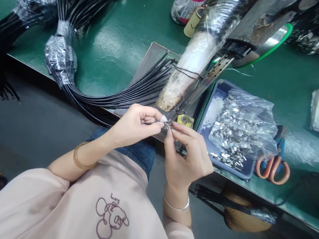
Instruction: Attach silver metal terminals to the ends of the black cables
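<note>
My left hand (135,126) is closed in a pinch on the end of a thin black cable (127,95) at the table's front edge. My right hand (186,151) meets it fingertip to fingertip, pinching a small metal clip (167,126) against the cable end. Both hands sit just below the tip of a wrapped, scorched tool (190,68) that slants down from the upper right. The fanned black cables run left from my left hand across a metal plate (152,57).
A blue tray (247,172) holds a plastic bag of metal clips (241,127) to the right of my hands. Orange-handled scissors (273,167) lie beside it. Taped bundles of black cables (59,52) lie at the left on the green table (113,42). A clear jar (188,1) stands at the back.
</note>
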Action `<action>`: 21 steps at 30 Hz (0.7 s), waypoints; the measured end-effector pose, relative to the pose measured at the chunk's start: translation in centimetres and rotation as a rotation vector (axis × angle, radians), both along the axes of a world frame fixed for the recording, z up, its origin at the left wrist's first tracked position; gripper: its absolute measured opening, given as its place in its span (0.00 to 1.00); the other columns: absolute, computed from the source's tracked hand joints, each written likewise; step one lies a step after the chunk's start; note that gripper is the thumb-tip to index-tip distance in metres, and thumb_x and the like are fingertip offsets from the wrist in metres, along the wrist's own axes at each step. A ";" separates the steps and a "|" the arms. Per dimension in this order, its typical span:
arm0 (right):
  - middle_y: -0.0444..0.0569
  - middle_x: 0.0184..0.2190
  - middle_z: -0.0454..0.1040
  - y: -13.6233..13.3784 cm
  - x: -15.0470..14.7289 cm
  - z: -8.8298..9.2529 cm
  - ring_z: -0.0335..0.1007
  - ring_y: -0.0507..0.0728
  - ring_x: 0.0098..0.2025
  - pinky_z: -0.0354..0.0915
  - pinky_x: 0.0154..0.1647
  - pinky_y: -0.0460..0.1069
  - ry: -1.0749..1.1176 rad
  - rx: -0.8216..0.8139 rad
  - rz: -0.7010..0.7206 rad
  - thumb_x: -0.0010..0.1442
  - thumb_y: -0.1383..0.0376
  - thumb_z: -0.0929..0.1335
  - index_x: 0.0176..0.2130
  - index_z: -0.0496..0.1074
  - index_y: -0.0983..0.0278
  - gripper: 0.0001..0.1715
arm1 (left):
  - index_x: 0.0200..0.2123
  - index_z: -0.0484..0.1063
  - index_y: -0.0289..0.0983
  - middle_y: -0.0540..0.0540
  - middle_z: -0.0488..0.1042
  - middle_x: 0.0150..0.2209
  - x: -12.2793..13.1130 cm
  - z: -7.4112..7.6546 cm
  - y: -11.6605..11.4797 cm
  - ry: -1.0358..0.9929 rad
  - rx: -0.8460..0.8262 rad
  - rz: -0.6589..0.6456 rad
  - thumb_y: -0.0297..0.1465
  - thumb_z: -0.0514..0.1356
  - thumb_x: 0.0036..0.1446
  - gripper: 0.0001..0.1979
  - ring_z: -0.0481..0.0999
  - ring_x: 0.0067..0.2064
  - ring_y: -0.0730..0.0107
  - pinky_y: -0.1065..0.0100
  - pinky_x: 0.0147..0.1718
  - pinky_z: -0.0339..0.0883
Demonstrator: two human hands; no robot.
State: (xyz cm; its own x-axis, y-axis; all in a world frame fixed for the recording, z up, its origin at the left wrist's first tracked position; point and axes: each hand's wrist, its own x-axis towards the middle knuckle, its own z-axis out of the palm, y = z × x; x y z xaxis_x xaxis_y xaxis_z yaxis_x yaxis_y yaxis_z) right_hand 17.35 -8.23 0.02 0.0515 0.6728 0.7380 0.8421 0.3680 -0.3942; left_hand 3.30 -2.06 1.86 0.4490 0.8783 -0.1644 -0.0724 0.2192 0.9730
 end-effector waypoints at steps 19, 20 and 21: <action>0.48 0.38 0.83 -0.3 0.2 0.3 0.82 0.53 0.38 0.77 0.40 0.45 -0.118 -0.019 0.034 0.59 0.75 0.72 0.34 0.70 0.60 0.11 | 0.28 0.76 0.31 0.57 0.52 0.19 -0.3 -0.6 0.1 0.059 0.091 -0.023 0.27 0.60 0.51 0.05 0.49 0.22 0.82 0.75 0.21 0.44; 0.48 0.39 0.83 -0.3 0.3 0.3 0.82 0.52 0.38 0.77 0.40 0.45 -0.120 -0.024 0.038 0.59 0.74 0.72 0.34 0.70 0.60 0.11 | 0.28 0.76 0.31 0.57 0.52 0.19 -0.4 -0.7 0.1 0.063 0.101 -0.027 0.26 0.60 0.51 0.05 0.48 0.22 0.82 0.75 0.21 0.44; 0.47 0.39 0.83 -0.4 0.4 0.2 0.82 0.53 0.38 0.77 0.40 0.45 -0.111 -0.031 0.042 0.59 0.75 0.72 0.35 0.70 0.60 0.11 | 0.28 0.75 0.31 0.57 0.51 0.19 -0.4 -0.7 0.0 0.067 0.111 -0.031 0.26 0.60 0.51 0.05 0.48 0.22 0.82 0.75 0.21 0.44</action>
